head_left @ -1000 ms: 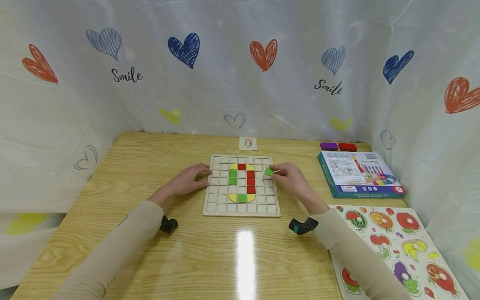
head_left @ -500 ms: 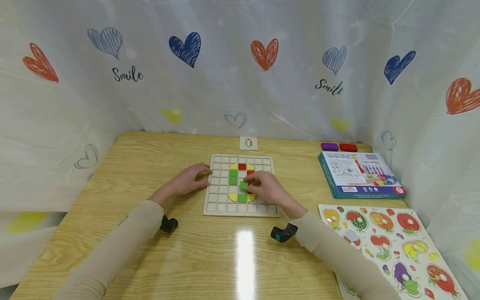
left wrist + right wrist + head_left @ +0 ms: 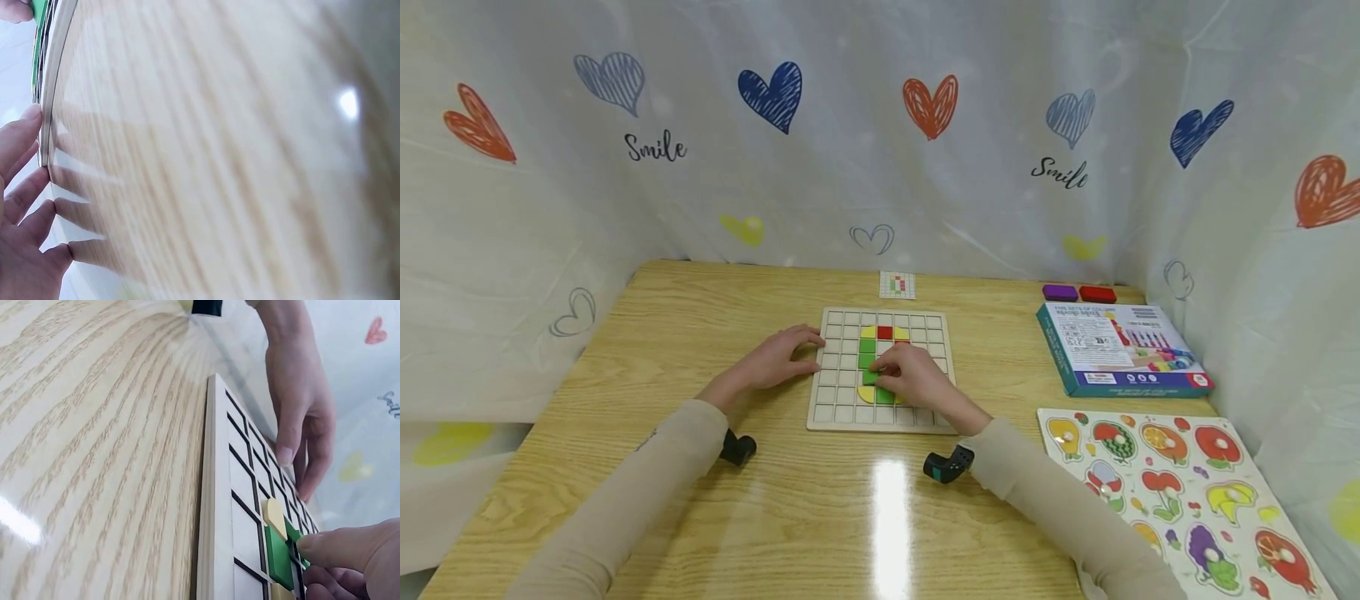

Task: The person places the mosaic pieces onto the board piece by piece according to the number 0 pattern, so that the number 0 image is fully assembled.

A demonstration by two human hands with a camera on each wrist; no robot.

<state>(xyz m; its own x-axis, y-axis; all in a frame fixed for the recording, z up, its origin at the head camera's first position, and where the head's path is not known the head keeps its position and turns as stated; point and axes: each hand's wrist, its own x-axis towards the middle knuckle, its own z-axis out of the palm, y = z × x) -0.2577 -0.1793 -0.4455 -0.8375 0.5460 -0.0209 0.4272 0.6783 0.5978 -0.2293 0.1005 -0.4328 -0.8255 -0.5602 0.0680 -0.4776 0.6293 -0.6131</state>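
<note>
A wooden grid board (image 3: 835, 408) lies mid-table with green, red and yellow tiles set in an oval. My right hand (image 3: 882, 377) is over the board's middle and pinches a green tile (image 3: 870, 377) at a cell on the oval's left side. In the right wrist view the fingertips (image 3: 325, 545) touch the green tile (image 3: 278, 557) beside a yellow piece (image 3: 274, 515). My left hand (image 3: 778, 360) rests on the board's left edge with fingers nearly straight. The left wrist view shows its fingers (image 3: 22, 181) against the board's rim (image 3: 51, 106).
A small pattern card (image 3: 897, 285) lies behind the board. At the right are a blue game box (image 3: 1120, 347), a purple block (image 3: 1059, 292) and a red block (image 3: 1097, 294). A fruit puzzle (image 3: 1187, 492) lies at the front right. A heart-print curtain surrounds the table.
My right hand carried the green tile from the board's upper right side leftward to the left side of the oval. The left hand stayed on the board's edge.
</note>
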